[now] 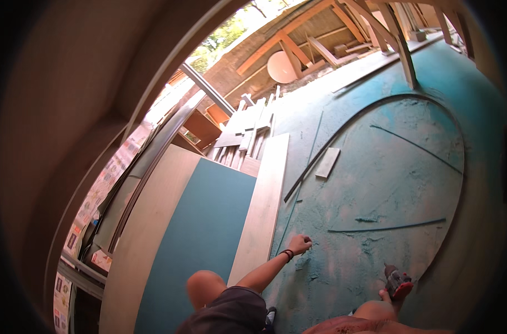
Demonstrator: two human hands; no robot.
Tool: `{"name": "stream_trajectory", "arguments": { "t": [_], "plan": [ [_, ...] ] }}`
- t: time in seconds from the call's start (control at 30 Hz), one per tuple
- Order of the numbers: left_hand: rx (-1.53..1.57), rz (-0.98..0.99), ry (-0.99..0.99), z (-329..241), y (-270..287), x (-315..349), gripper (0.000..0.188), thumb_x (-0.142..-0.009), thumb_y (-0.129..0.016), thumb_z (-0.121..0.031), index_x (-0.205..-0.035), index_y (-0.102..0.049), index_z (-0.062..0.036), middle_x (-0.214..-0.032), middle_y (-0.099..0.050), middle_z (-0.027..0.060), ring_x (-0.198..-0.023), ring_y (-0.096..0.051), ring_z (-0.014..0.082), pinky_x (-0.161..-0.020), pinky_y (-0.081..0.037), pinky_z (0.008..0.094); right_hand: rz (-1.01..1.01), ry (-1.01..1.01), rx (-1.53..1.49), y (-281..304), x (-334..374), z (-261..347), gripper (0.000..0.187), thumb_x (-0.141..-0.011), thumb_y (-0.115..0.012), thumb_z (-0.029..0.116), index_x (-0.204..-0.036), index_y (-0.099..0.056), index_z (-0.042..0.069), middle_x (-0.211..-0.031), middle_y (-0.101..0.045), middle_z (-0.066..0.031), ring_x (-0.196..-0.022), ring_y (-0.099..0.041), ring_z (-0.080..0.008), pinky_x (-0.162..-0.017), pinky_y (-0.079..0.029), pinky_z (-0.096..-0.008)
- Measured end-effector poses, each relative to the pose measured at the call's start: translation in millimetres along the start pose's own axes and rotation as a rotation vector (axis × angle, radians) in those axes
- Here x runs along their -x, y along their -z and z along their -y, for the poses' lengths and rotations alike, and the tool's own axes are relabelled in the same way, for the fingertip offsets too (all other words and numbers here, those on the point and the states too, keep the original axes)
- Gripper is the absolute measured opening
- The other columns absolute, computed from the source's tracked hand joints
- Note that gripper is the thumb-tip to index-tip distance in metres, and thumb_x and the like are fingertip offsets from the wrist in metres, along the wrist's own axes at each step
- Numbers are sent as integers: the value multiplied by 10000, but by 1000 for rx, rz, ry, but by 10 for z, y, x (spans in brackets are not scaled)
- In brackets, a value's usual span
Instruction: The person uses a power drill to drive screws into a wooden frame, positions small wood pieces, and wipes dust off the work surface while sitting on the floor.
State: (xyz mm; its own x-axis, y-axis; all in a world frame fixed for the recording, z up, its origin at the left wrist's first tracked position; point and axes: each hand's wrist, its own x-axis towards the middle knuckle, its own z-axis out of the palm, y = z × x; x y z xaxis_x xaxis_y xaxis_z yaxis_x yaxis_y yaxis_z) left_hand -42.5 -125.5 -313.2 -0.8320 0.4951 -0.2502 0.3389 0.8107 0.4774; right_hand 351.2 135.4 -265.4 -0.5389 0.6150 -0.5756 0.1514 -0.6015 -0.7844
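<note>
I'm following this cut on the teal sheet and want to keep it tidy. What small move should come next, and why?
Probably ease the power tool in the right hand forward along the curved cut line, while the left hand presses on the dusty teal sheet to steady it. The arc looks cut further up, and the tool sits near its lower end.

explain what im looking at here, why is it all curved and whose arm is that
This is one picture from a wide fisheye camera worn on a person's head, looking down; the lens bends straight edges near the rim. No machine is here, only the person's own bare hands. They crouch on a large teal board dusted with sawdust and cut with a curved line. The left hand, with a dark wristband, rests closed on the board beside a long pale plank. The right hand grips a red and grey power tool standing on the board; which tool it is cannot be told. A small wooden offcut lies farther off.
</note>
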Motion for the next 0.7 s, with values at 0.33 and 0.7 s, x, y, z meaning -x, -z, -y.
{"name": "stream_trajectory", "arguments": {
  "t": [0.33,0.7],
  "plan": [
    [-140,-145,-23,-56,-564,-86,435,-986,-395,-371,-974,-588,19,-871,-666,157,-733,-664,255,-651,-516,421,181,3,15,-92,-331,286,568,-732,-740,-5,-1242,-492,1,-985,-588,-132,-730,-617,-184,-596,-506,-312],
    [424,279,111,-1909,-298,-163,301,-981,-601,-345,-1037,-660,-55,-908,-727,52,-755,-709,143,-650,-600,304,167,32,-15,-66,-415,407,640,-741,-744,6,-1311,-454,2,-1086,-558,-154,-799,-624,-207,-649,-516,-325]
  ]
}}
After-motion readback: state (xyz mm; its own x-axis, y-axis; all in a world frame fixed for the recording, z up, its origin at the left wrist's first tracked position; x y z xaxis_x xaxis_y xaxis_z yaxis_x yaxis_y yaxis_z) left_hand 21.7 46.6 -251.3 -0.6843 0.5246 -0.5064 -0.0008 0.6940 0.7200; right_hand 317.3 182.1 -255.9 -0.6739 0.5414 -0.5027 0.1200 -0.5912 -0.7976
